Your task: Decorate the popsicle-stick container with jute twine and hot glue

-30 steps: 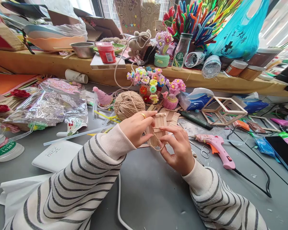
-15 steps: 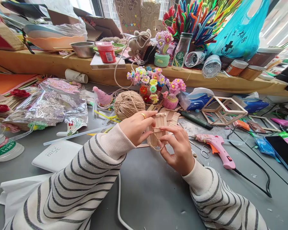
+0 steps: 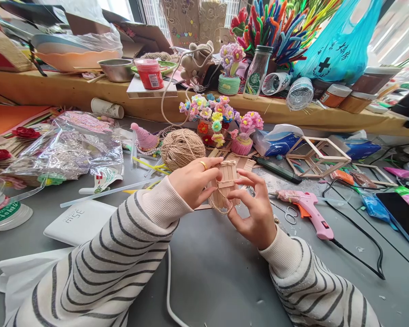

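Note:
My left hand (image 3: 195, 180) grips a small panel of wooden craft sticks (image 3: 226, 182) upright above the grey table, fingers curled around its left edge. A strand of jute twine (image 3: 221, 208) crosses the panel and loops below it. My right hand (image 3: 255, 211) pinches that twine at the panel's lower right, with the other fingers spread. Just behind my left hand sits a ball of jute twine (image 3: 182, 147). Both sleeves are cream with grey stripes.
A pink glue gun (image 3: 306, 210) with a black cord and small scissors (image 3: 286, 212) lie to the right. A wooden stick frame (image 3: 316, 157), yarn flower pots (image 3: 242, 133), a crinkled plastic bag (image 3: 65, 150) and a white box (image 3: 75, 220) crowd the table. A cluttered wooden shelf (image 3: 71, 89) runs behind.
My right hand's fingers have spread and lifted slightly while still pinching the twine. The panel and my left hand have barely moved.

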The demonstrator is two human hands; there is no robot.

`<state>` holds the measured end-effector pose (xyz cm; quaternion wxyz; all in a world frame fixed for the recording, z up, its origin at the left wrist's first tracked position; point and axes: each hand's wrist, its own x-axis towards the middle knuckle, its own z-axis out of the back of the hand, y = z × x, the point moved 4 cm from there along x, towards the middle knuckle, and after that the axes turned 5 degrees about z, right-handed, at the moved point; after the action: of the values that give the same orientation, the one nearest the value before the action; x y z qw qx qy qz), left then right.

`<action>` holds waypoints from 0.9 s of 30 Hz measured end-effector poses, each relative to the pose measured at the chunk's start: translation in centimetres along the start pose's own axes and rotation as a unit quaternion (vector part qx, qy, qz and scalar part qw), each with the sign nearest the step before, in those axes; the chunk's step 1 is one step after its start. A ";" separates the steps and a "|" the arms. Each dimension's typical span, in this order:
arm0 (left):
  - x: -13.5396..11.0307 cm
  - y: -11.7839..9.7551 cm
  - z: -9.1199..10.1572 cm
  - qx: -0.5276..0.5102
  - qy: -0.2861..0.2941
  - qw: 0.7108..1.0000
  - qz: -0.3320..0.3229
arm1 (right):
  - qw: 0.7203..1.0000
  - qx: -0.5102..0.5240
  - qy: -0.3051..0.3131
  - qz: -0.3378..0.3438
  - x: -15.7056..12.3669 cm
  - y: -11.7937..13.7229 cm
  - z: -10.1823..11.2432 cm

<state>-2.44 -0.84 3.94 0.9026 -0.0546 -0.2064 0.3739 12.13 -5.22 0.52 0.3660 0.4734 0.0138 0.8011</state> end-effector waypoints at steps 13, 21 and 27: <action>-0.2 -0.1 0.0 0.014 -0.027 0.999 -0.019 | 0.993 -0.110 -0.027 0.033 0.0 0.5 0.3; -0.1 0.1 -0.2 0.015 -0.015 1.000 -0.015 | 0.996 -0.084 -0.016 0.017 -0.1 0.2 0.1; -0.1 0.2 -0.3 0.019 -0.034 0.999 -0.004 | 0.997 -0.079 -0.014 0.011 -0.1 0.1 0.1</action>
<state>-2.53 -0.75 3.57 0.8973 -0.0241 -0.2296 0.3762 12.13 -5.40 0.57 0.3939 0.4538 -0.0600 0.7971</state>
